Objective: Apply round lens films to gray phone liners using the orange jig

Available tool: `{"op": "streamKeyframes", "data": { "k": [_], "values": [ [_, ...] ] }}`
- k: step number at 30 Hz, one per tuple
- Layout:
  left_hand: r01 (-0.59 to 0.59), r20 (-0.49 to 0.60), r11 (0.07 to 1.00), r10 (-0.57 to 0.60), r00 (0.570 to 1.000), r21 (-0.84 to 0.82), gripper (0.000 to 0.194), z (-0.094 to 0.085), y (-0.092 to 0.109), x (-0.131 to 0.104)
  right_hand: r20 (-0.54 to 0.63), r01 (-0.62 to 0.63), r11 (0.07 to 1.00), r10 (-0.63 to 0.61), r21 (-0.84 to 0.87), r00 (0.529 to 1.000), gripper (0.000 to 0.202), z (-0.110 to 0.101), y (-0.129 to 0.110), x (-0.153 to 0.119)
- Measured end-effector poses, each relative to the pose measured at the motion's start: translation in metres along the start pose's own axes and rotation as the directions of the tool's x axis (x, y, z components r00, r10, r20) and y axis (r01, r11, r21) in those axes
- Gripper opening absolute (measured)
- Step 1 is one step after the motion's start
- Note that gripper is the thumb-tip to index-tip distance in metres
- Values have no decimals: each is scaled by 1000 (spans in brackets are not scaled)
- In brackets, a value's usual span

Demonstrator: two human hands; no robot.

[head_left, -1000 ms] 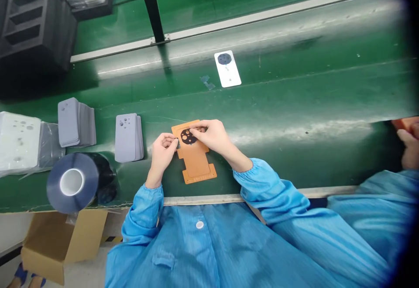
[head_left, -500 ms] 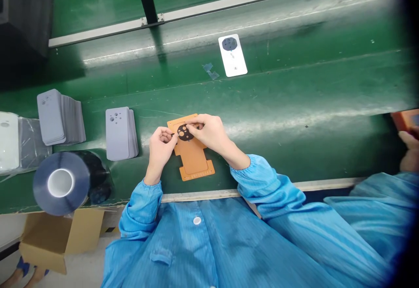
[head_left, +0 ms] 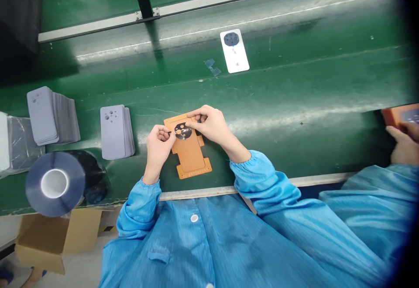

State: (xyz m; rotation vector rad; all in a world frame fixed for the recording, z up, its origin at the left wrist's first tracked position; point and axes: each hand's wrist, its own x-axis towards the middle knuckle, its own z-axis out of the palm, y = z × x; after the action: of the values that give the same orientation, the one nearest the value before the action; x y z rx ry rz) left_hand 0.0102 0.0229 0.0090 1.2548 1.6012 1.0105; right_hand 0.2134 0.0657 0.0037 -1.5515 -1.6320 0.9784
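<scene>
An orange plate (head_left: 191, 155) with notched sides lies near the table's front edge. Over its upper part is a round black piece (head_left: 183, 131) with several holes, now glossy. My left hand (head_left: 159, 142) pinches a small dark bit at the left edge of this piece, thumb against forefinger. From the right, my right hand (head_left: 209, 124) bends over the plate's top right corner, with its thumb at the black piece's right edge and its fingers curled. What the right fingertips grip, if anything, is too small to make out.
Two stacks of grey phone-shaped sheets (head_left: 113, 133) (head_left: 42, 115) and a film roll (head_left: 54, 183) stand left. A white panel (head_left: 236, 56) and clear film scraps (head_left: 212, 67) lie farther back. Another person's hand (head_left: 404, 146) holds an orange object (head_left: 399, 115) at far right.
The view has shifted slightly. The black piece now shows a glossy reflection. The other person's hand and orange object show more at the right. My hands stay at the black piece.
</scene>
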Motion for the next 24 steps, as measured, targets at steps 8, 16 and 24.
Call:
{"op": "streamKeyframes", "data": {
  "k": [8,16,24],
  "values": [
    [15,-28,1000,-16,999,-10,23,2,1,-1,61,-104,986,96,128,993,33,-14,3,0],
    [1,-34,1000,0,999,13,23,1,-1,-1,70,-17,997,12,70,997,32,-11,4,-4],
    [37,-18,999,-37,999,-40,26,-3,-1,-15,170,-65,983,35,170,985,30,-14,2,-2]
  ]
}}
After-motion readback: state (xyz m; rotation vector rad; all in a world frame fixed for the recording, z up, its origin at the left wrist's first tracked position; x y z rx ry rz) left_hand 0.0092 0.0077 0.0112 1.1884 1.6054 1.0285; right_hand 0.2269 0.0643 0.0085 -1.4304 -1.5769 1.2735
